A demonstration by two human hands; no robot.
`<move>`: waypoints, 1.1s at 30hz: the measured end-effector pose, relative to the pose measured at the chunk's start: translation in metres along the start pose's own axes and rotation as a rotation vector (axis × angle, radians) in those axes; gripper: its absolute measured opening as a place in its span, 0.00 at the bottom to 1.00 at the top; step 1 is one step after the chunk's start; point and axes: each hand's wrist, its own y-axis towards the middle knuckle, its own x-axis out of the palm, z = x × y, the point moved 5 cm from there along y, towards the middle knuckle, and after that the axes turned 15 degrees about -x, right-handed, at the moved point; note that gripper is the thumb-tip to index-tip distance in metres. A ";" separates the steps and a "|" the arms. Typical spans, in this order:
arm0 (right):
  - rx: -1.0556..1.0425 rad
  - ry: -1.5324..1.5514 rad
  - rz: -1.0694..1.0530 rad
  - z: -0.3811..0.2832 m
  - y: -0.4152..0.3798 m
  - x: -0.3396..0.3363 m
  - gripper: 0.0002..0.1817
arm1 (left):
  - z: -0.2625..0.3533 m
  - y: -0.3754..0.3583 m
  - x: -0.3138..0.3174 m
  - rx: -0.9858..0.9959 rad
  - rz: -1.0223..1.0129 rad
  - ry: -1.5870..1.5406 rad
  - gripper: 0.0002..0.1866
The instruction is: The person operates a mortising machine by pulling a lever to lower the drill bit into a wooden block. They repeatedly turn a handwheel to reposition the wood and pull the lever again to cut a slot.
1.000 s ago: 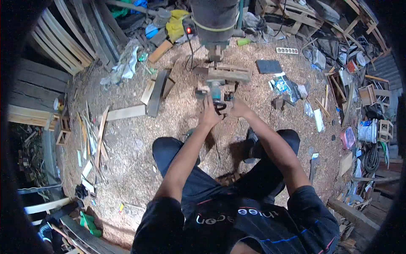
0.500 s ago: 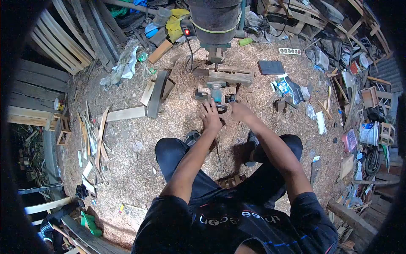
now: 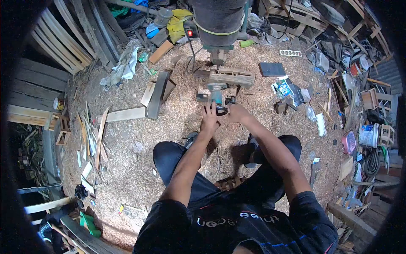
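Observation:
A dark handwheel [image 3: 221, 111] sits at the front of a green machine base [image 3: 217, 95]. My left hand [image 3: 209, 118] lies at the wheel's left side with its fingers spread. At the wheel's right side my right hand [image 3: 237, 113] is closed round something small, hidden by the fingers, near a dark fitting. Behind the wheel a wooden block [image 3: 231, 78] with slots in its top is held on the machine. The machine's spindle [image 3: 218, 57] comes down over the block from a large dark housing [image 3: 218, 21].
Wood shavings cover the ground. Grey boards [image 3: 158, 95] lie to the left, a dark flat box [image 3: 272, 69] and a power strip [image 3: 290, 53] to the right. Scrap wood and a white bucket [image 3: 368, 135] line the right edge.
My left hand has shifted slightly down and left on the wheel, its fingers now pointing more upward. My right hand has moved slightly left and down. The view has tilted slightly.

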 end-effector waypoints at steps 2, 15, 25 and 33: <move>0.000 -0.009 -0.017 0.001 0.004 0.002 0.23 | -0.006 0.003 0.003 0.039 0.036 -0.040 0.58; 0.005 -0.002 0.087 0.010 0.016 0.006 0.23 | -0.019 0.000 -0.022 0.150 -0.015 -0.187 0.45; -0.043 0.117 0.624 -0.055 -0.045 -0.132 0.20 | 0.005 0.005 -0.159 0.182 0.357 -0.487 0.36; -0.496 0.317 1.503 -0.124 -0.072 -0.387 0.14 | 0.155 0.018 -0.442 0.598 1.084 -0.778 0.18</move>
